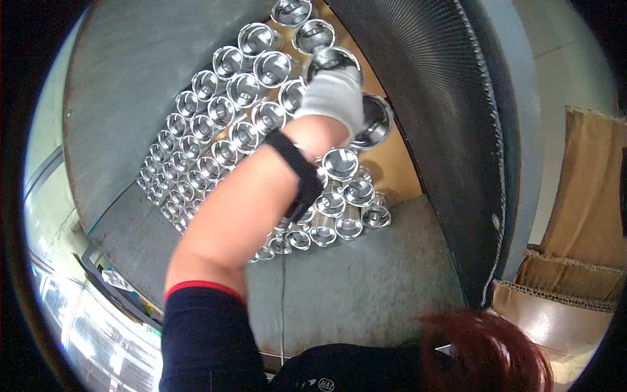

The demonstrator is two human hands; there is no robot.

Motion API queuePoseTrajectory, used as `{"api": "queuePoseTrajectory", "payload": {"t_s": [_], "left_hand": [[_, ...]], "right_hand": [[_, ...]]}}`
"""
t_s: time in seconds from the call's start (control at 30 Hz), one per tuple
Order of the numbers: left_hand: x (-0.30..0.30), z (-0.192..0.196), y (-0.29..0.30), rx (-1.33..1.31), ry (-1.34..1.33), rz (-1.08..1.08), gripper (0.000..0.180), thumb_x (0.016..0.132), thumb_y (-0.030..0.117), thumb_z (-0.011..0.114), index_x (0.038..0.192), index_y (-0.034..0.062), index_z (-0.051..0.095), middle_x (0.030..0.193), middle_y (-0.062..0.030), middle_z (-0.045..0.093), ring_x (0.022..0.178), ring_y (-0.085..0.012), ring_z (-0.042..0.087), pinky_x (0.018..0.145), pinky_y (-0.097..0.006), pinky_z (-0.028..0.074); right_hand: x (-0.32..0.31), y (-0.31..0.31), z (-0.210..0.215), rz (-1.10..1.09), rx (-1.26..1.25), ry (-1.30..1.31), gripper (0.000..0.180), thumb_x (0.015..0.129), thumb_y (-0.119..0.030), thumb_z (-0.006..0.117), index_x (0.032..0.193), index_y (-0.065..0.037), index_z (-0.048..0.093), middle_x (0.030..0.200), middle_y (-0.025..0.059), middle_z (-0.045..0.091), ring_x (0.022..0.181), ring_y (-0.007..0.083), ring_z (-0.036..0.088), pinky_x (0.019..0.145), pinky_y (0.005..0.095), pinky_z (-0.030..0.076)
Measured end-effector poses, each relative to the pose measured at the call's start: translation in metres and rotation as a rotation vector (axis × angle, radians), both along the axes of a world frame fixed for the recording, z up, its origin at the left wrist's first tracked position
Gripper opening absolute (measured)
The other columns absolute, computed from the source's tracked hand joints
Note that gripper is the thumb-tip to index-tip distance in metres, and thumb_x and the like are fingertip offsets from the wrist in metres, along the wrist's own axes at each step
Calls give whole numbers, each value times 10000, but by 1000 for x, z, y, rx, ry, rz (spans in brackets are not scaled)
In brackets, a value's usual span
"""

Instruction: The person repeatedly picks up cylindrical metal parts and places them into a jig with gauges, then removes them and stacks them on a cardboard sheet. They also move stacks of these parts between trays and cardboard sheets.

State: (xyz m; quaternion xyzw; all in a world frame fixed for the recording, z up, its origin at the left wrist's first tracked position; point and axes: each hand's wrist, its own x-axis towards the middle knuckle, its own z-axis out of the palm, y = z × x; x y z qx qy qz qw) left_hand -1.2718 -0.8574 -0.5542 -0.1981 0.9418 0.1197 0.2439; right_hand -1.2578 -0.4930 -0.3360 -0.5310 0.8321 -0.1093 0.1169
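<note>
Seen from above, near to far: dark sleeve with red cuff, bare forearm, black wristband [297,166], then the left hand [333,98] in a white glove, closed over a shiny metal cup [334,60] at the far end of the rows. Cup's open mouth turned up toward the camera, long axis near upright. Packed beneath on the grey surface [366,287], rows of metal cups [215,140], mouths up. Right hand out of view.
</note>
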Motion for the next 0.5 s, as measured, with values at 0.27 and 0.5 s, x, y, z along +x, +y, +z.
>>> {"api": "queuePoseTrajectory", "payload": {"t_s": [0.27,0.5], "left_hand": [[-3,-124,43,43,-84,166,367,811,150,709,1135,6,615,992,-167,732,924,-311,728,800,-396,572],[-5,-152,29,35,-131,174,421,881,170,618,1266,10,558,1164,-180,688,1107,-338,662,975,-404,495]], "right_hand": [[-7,-6,-16,17,47,2,318,602,-160,714,911,-95,677,1038,122,690,996,335,655,833,436,533],[-11,-12,-20,46,66,0,330,614,-142,713,940,-96,684,1059,113,701,1006,320,662,832,422,532]]}}
